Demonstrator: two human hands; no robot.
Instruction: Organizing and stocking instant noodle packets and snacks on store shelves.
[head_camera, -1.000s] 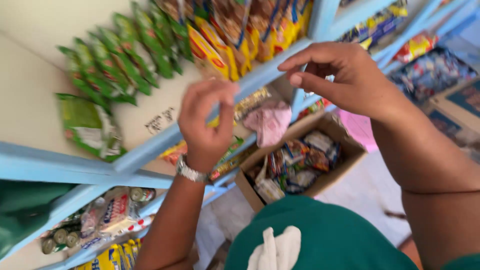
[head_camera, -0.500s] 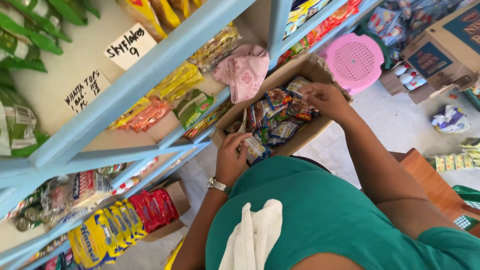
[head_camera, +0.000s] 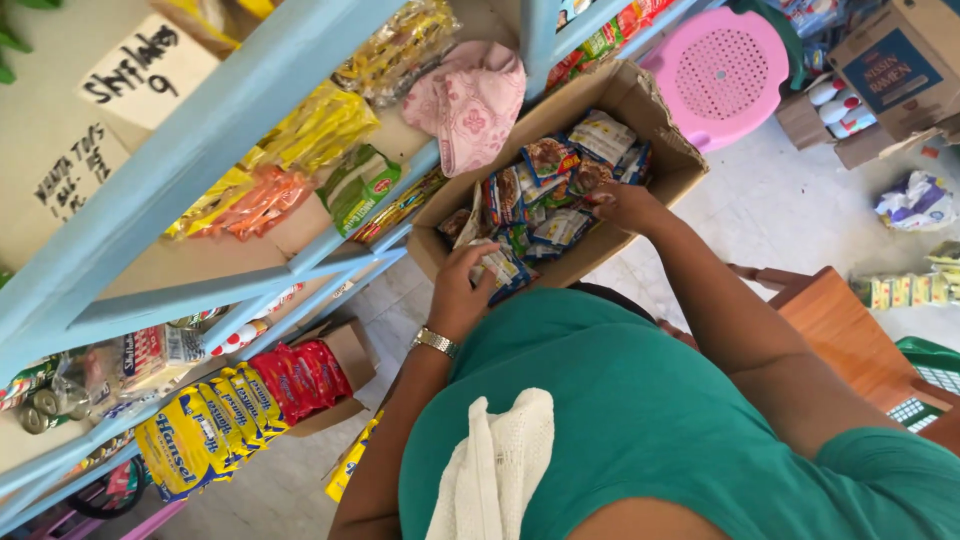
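- Reaching into the box (head_camera: 655, 125) at waist level, we work both hands among the snack packets (head_camera: 560, 190) heaped inside; only the head view is on offer.
- Our left hand (head_camera: 462, 290), watch (head_camera: 436, 342) at the wrist, sits at the near left corner of the box, fingers curled round a pale packet (head_camera: 500, 270) at the rim.
- Our right hand (head_camera: 622, 205) lies deeper in, on the right side of the heap, fingers bent down onto the packets; whether it grips one we cannot tell.
- The box runs long from lower left to upper right, angling away from us, so its far end lies well beyond both hands. The right hand is nearer the middle of the pile, the left nearer the front edge.
- The box rests against the blue shelf (head_camera: 230, 130), just beside a pink cap (head_camera: 470, 100) and yellow wrapped goods (head_camera: 315, 125).
- A white cloth (head_camera: 495, 470) hangs on our green shirt (head_camera: 650, 420); a pink stool (head_camera: 718, 62) stands on the floor beyond the box.
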